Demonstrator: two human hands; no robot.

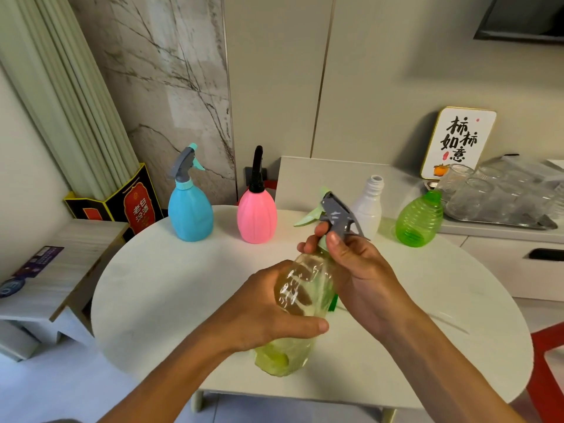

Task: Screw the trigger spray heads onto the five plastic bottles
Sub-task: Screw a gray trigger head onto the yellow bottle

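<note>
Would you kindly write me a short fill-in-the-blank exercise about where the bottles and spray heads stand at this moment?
1. The left hand grips the body of the clear ____-tinted bottle.
2. The right hand holds the ____ trigger spray head at that bottle's neck.
3. The white bottle on the round table has ____ spray head on it.
4. The pink bottle carries a ____ top.

Missing words: yellow; grey; no; black
</note>
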